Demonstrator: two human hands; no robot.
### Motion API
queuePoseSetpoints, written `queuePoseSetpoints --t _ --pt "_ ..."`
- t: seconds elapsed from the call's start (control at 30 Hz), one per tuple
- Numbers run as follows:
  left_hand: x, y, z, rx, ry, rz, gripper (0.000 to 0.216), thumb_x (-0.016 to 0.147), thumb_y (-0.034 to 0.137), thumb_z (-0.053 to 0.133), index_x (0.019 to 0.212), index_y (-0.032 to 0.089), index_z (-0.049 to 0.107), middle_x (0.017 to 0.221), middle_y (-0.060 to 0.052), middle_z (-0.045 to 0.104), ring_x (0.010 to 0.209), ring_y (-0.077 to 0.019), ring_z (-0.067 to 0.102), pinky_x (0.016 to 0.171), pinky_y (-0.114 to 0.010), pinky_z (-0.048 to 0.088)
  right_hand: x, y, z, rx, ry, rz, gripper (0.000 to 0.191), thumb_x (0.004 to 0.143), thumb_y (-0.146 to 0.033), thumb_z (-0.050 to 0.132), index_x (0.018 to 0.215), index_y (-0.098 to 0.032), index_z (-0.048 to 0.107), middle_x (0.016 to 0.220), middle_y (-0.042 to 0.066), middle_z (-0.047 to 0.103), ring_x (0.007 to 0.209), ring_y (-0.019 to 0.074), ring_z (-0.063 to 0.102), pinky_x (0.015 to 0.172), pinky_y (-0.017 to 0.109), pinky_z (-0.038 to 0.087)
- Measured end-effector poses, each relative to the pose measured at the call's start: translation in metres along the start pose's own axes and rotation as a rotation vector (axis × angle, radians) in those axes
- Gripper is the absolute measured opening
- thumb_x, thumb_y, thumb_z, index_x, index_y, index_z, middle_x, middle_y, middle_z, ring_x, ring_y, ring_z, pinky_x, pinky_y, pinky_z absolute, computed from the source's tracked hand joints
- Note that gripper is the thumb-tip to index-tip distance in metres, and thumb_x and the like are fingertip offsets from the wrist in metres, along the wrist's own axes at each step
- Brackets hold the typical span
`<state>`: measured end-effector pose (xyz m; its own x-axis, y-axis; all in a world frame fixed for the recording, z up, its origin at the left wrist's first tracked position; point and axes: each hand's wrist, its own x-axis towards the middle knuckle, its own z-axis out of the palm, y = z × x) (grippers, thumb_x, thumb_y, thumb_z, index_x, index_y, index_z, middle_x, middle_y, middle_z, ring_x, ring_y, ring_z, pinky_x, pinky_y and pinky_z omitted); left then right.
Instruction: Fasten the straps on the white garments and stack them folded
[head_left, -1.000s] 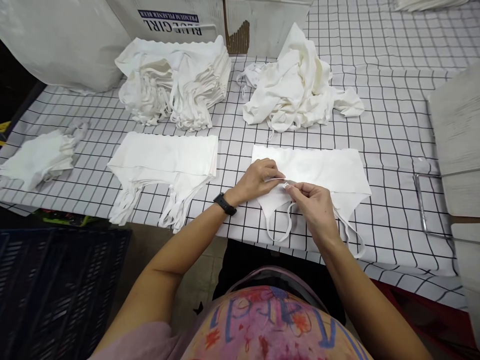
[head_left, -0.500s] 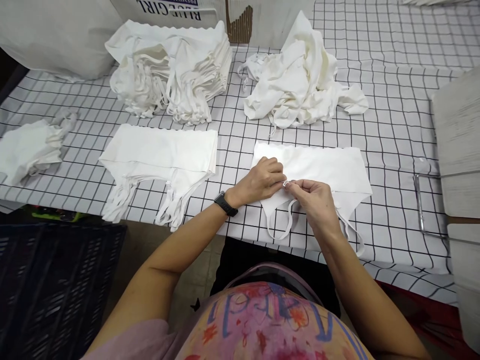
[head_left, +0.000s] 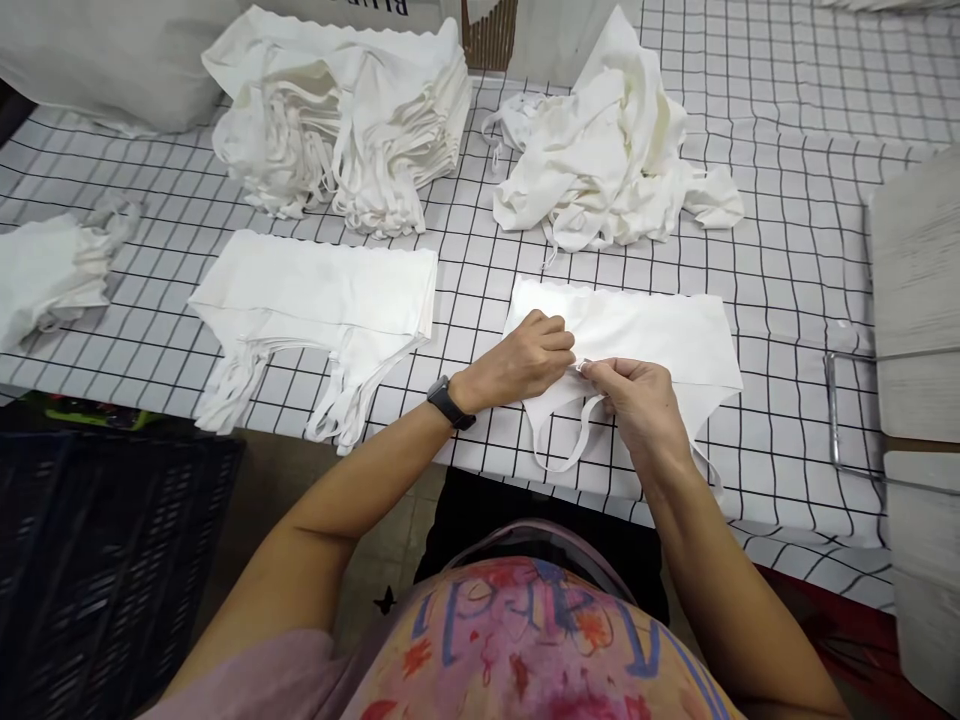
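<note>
A white strappy top (head_left: 652, 325) lies flat on the checked tablecloth in front of me, its straps towards me. One thin strap (head_left: 576, 455) loops down over the table edge side. My left hand (head_left: 534, 355) is closed, fingers curled, pinching that strap over the top's left part. Close against it, my right hand (head_left: 637, 395) pinches the strap between thumb and forefinger at a small white strap slider. The fingertips partly hide the slider. The top's other strap (head_left: 706, 465) hangs partly behind my right wrist.
A flat pile of white tops (head_left: 322, 290) lies to the left, with a taller stack (head_left: 405, 80) behind it. A crumpled white heap (head_left: 607, 160) sits at the back. Cardboard pieces (head_left: 919, 300) and a metal handle (head_left: 832, 410) stand right; a dark crate (head_left: 112, 560) is below left.
My hands keep their pinch on the strap and have shifted slightly right. The slider is more covered by my fingertips. The whole view has tilted a little.
</note>
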<state>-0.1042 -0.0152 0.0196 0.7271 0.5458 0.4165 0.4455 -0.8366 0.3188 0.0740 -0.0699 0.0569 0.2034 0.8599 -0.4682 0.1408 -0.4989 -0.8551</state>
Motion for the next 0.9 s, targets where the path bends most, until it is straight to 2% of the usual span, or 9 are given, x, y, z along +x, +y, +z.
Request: queuePoseSetpoints --t 0.1,0.27,0.43,0.57,0.77,0.9 --pt "-0.001 -0.001 0.003 0.000 0.024 -0.020 0.034 0.104 0.013 0.044 0.075 0.019 0.061 0.077 -0.002 0.061 0.082 -0.0179 0.050 0.082 -0.037 0.042 -0.001 0.004 0.005 0.061 0.065 -0.024 0.029 0.073 -0.032 0.078 0.057 -0.017 0.060 0.057 -0.005 0.043 0.053 0.0075 0.027 0.049 0.027 0.020" --pt "-0.002 0.001 0.004 0.009 0.063 -0.022 0.030 0.102 0.014 0.047 0.076 0.019 0.062 0.075 -0.002 0.061 0.081 -0.0177 0.050 0.084 -0.037 0.041 -0.008 0.008 0.015 0.175 0.149 -0.038 0.024 0.072 -0.031 0.077 0.058 -0.018 0.062 0.059 -0.003 0.051 0.052 0.0081 0.030 0.048 0.027 0.022" --pt "-0.002 0.005 0.001 0.022 0.023 -0.026 0.033 0.103 0.015 0.045 0.074 0.020 0.061 0.076 -0.002 0.062 0.081 -0.0181 0.051 0.086 -0.039 0.041 -0.011 0.010 0.019 0.215 0.183 -0.049 0.022 0.072 -0.029 0.078 0.059 -0.018 0.065 0.060 -0.003 0.052 0.052 0.0084 0.033 0.048 0.027 0.025" --pt "-0.003 0.006 0.004 0.061 0.040 -0.055 0.030 0.101 0.013 0.047 0.076 0.020 0.062 0.076 -0.003 0.064 0.083 -0.0192 0.051 0.083 -0.040 0.039 -0.015 0.012 0.016 0.275 0.193 -0.012 0.021 0.072 -0.031 0.079 0.061 -0.018 0.065 0.059 -0.003 0.052 0.049 0.0074 0.028 0.044 0.027 0.021" --pt "-0.003 0.004 0.006 0.111 0.068 -0.041 0.026 0.104 0.015 0.046 0.086 0.020 0.065 0.079 -0.002 0.067 0.086 -0.0195 0.053 0.086 -0.039 0.039 -0.028 0.012 0.018 0.331 0.002 0.077 0.031 0.075 -0.044 0.083 0.080 -0.015 0.076 0.066 0.001 0.065 0.045 0.0046 0.022 0.041 0.025 0.016" --pt "-0.005 0.002 0.005 0.160 0.065 -0.011 0.025 0.103 0.015 0.047 0.090 0.019 0.067 0.082 -0.002 0.069 0.088 -0.0195 0.055 0.088 -0.040 0.039 -0.048 0.019 0.019 0.131 -0.186 0.004 0.035 0.082 -0.051 0.077 0.079 -0.016 0.077 0.066 0.002 0.067 0.046 0.0068 0.029 0.042 0.025 0.021"
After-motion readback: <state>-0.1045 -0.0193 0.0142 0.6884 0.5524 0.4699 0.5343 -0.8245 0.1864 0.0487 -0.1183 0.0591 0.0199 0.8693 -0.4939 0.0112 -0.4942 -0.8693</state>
